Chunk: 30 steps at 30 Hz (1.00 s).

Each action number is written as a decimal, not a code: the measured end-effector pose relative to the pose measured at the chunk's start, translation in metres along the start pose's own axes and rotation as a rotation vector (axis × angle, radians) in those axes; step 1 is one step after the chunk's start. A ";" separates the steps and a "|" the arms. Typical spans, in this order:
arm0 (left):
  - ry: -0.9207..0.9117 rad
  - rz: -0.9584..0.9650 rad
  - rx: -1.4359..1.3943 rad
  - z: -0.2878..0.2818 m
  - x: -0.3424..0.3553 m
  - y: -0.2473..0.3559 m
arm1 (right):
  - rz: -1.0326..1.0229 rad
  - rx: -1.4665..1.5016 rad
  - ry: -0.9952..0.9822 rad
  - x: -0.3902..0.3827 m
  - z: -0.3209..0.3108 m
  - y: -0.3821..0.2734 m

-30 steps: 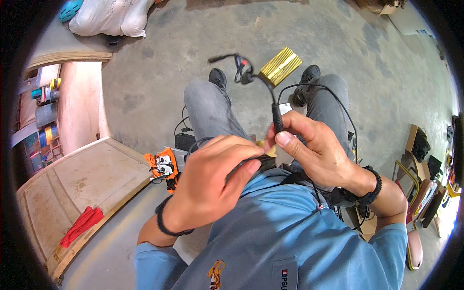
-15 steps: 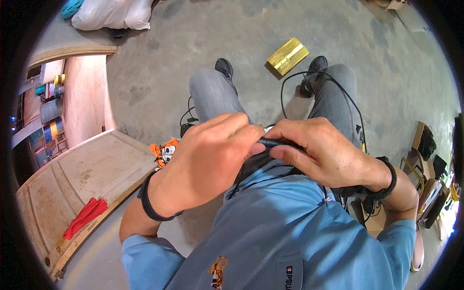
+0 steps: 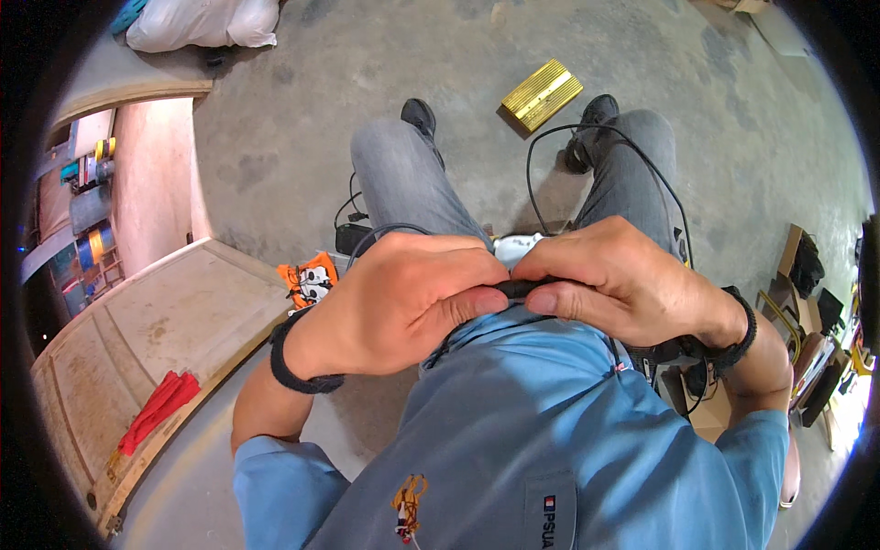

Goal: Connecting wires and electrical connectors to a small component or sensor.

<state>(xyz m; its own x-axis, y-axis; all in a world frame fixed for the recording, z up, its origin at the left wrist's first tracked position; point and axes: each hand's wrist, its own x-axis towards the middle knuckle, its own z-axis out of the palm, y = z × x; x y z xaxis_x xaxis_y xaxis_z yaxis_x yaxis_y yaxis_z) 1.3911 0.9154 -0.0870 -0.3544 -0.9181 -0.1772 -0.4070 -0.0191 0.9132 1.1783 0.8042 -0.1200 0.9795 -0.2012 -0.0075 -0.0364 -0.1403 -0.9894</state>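
My left hand [image 3: 399,302] and my right hand [image 3: 619,280] meet at my waist, both closed around a black cable connector [image 3: 521,288]; its ends are hidden by my fingers. A black cable [image 3: 668,187] loops over my right leg, and more dark cables hang beside my left knee near a black box [image 3: 352,239]. A white object [image 3: 515,246], too covered to name, lies just beyond my fingers. An orange item with white and black patches [image 3: 310,280] is left of my left hand.
A gold ribbed metal box [image 3: 541,94] lies on the concrete floor [image 3: 275,110] between and beyond my feet. A red cloth [image 3: 158,414] rests on a worn panel [image 3: 101,367] at left. White sacks [image 3: 202,22] are at top left; cardboard boxes and clutter [image 3: 797,275] stand at right.
The connector has gone from upright in my right hand, its cord dangling forward, to sideways between both hands. My left hand has come up to grip it too; the right has turned inward.
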 end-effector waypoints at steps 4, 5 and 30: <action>0.010 0.043 -0.101 0.001 0.005 -0.003 | 0.069 0.153 -0.076 -0.002 -0.007 -0.001; 0.017 0.051 -0.140 0.003 0.005 -0.006 | 0.131 0.203 -0.115 -0.002 -0.009 -0.002; 0.063 0.093 -0.015 0.020 0.004 -0.014 | 0.335 0.130 -0.309 -0.001 -0.016 -0.003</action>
<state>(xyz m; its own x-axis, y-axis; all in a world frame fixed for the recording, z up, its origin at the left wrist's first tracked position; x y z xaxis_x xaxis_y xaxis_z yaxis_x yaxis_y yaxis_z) 1.3783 0.9200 -0.1081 -0.3364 -0.9392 -0.0690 -0.3626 0.0615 0.9299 1.1745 0.7896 -0.1143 0.9317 0.0857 -0.3530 -0.3551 0.0101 -0.9348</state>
